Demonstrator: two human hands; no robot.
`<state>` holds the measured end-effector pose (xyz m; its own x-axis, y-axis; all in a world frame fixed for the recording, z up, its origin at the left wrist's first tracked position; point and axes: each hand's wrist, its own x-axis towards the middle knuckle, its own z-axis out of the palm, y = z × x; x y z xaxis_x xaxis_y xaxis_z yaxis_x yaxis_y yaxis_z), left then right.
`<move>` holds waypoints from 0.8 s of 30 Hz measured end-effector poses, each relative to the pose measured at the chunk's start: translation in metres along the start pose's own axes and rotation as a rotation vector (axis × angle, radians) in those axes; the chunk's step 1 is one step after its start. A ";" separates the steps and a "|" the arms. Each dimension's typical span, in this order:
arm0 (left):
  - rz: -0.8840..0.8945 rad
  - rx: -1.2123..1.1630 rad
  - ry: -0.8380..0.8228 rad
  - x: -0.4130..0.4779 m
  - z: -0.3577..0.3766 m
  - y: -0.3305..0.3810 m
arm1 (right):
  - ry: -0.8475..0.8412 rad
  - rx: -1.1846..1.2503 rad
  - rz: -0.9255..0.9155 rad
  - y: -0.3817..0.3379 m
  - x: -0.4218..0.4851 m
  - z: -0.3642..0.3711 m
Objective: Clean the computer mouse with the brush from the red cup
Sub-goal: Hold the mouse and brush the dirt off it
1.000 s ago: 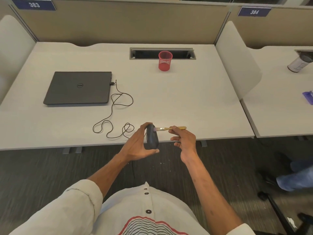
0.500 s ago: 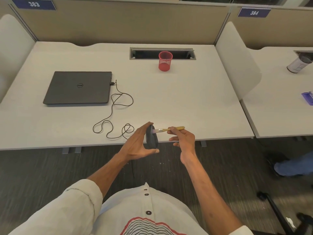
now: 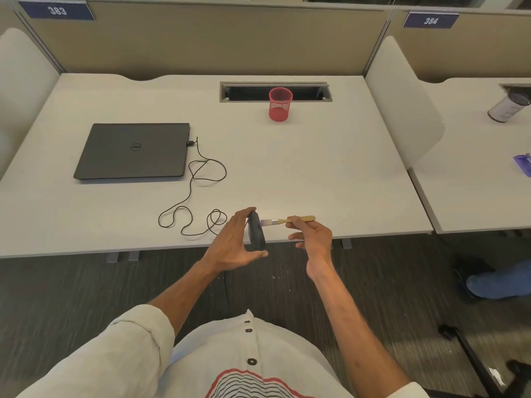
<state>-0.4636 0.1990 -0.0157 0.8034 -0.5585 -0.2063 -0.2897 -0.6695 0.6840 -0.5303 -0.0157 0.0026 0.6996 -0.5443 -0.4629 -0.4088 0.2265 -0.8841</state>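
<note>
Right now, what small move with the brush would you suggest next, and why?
Probably sweep the brush down along the mouse: the bristles meet only its far end, the left hand holds it on edge, and the right hand pinches the handle.

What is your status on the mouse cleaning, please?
Left hand grips mouse. Right hand pinches brush, bristles at mouse. Nothing in the way.

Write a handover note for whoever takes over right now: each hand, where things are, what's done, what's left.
Left hand holds the computer mouse on edge above the desk's front edge.
Right hand pinches the brush, bristles on the mouse's top end.
Red cup stands at the desk's back.
Done: brush out of cup, touching mouse.
Left: brush the other surfaces, likely return brush.
</note>
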 end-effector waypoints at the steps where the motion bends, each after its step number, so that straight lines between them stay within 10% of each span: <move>1: -0.011 -0.002 -0.009 0.000 0.000 0.000 | -0.009 -0.007 -0.013 0.000 0.000 0.001; 24: -0.031 -0.034 -0.024 -0.008 0.000 0.007 | -0.141 -0.136 -0.155 0.009 -0.011 0.004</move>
<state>-0.4722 0.1987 -0.0096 0.7990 -0.5497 -0.2439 -0.2469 -0.6697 0.7004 -0.5391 -0.0044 -0.0003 0.8313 -0.4435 -0.3350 -0.3584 0.0329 -0.9330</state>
